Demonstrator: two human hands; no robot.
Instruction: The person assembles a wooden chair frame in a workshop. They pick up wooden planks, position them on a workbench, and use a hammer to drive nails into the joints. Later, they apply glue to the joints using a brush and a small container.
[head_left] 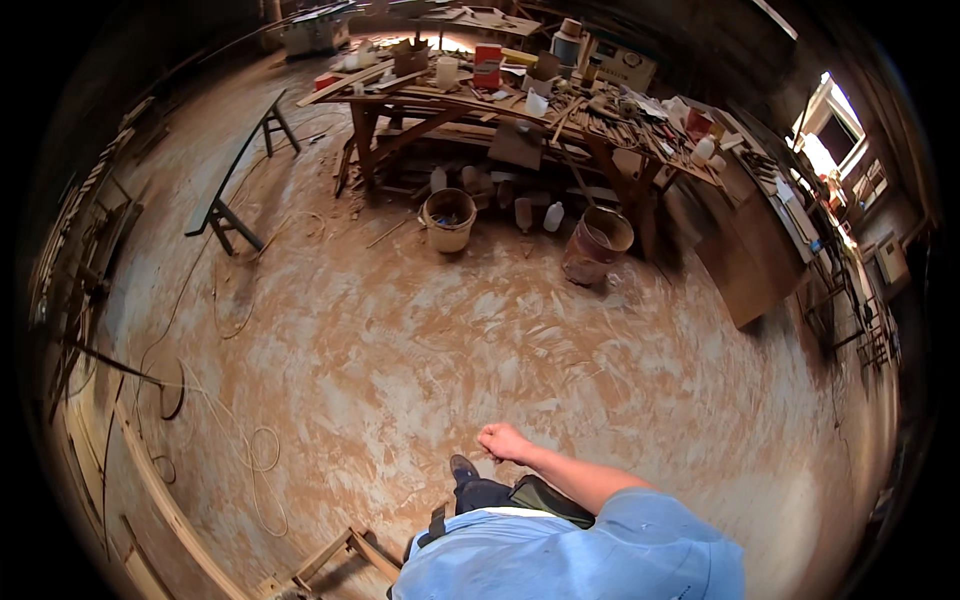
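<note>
Head view: dusty, smeared brown floor (pixel 400 350), cluttered workbench (pixel 420 99) ahead. Right hand (pixel 505 443) above floor, fingers curled in, nothing visibly held; left hand unseen. Wooden frame (pixel 375 556) near person's left.

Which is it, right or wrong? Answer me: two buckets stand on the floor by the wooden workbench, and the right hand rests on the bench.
Wrong: the head view shows the right hand over the floor, apart from the wooden workbench. The rest stands.

floor (pixel 400 340) showing brown streaks | table (pixel 408 143) standing cluttered beyond | low bench (pixel 240 158) standing left | window (pixel 832 130) glaring right | wall (pixel 890 150) around it seemingly fading into shadow
</note>
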